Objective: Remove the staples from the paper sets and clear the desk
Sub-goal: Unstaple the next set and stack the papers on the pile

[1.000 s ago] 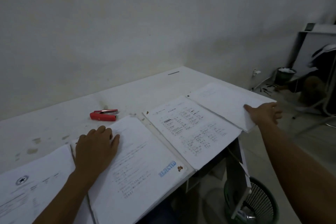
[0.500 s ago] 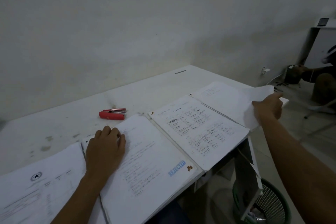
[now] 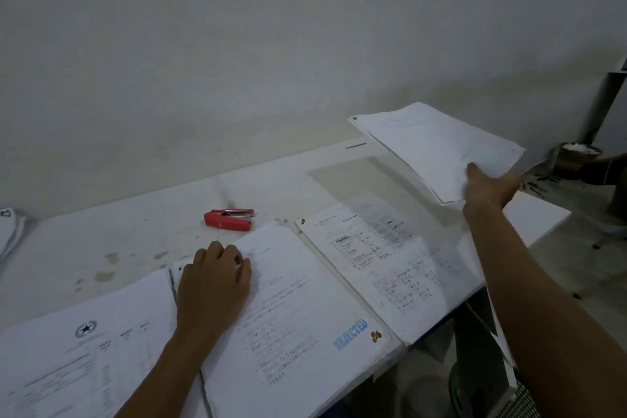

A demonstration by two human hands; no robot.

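Right hand [image 3: 488, 188] now grips paper set [image 3: 437, 149], lifted off bench [image 3: 135, 237] at right end, where it lay a second ago. Left hand [image 3: 213, 285] flat, pressing middle set [image 3: 291, 309] at front edge. Red stapler [image 3: 229, 219] behind. Clearing likely underway.

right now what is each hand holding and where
Right hand grips the lifted paper set at its near edge; left hand holds nothing, resting flat on the REJECTED-stamped set.

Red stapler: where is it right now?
In the head view the red stapler lies on the desk near the wall, just beyond the left hand, untouched.
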